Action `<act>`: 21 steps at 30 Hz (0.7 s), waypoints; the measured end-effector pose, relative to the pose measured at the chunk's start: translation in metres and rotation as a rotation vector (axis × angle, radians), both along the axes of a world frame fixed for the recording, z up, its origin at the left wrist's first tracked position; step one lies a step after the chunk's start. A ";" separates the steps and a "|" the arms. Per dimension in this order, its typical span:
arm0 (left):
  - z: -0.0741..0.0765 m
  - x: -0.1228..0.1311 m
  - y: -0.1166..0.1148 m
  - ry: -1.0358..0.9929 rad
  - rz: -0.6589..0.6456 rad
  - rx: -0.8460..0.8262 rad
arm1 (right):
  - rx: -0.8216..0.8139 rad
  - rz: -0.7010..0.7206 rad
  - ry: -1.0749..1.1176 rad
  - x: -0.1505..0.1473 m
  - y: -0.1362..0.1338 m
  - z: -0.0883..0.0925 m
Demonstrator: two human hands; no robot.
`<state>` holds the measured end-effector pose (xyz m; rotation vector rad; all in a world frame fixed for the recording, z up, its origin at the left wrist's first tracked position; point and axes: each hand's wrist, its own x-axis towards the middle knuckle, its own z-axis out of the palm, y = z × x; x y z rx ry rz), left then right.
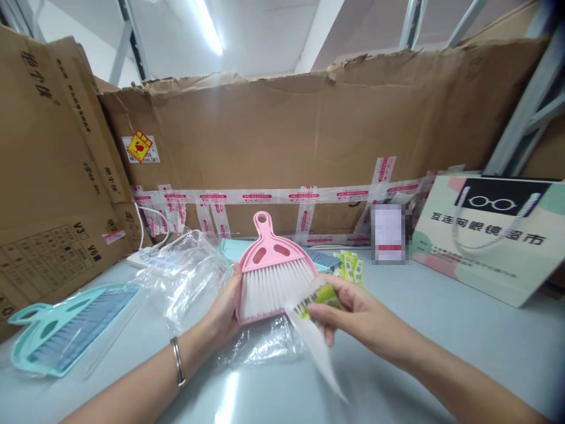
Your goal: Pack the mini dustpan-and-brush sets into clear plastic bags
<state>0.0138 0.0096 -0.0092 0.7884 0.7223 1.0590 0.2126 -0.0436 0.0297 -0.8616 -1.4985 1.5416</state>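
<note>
The dustpan (269, 250) in the left hand (225, 312) is smooth pink plastic with a soft sheen, and the brush (269, 288) nested in it has fine white bristles. The packet (320, 294) pinched by the right hand (353, 318) looks glossy green, with a thin clear film (318, 347) hanging from it. Under both grips lies a crinkled, shiny transparent bag (260, 344). The bracelet (178, 360) behind the left grip is polished metal. The table (441, 335) beneath is smooth and glossy. The wall (309, 135) beyond is matt brown cardboard.
</note>
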 end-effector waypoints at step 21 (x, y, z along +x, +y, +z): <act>0.019 -0.004 -0.010 -0.015 0.215 0.209 | 0.188 -0.826 0.340 -0.019 0.016 -0.031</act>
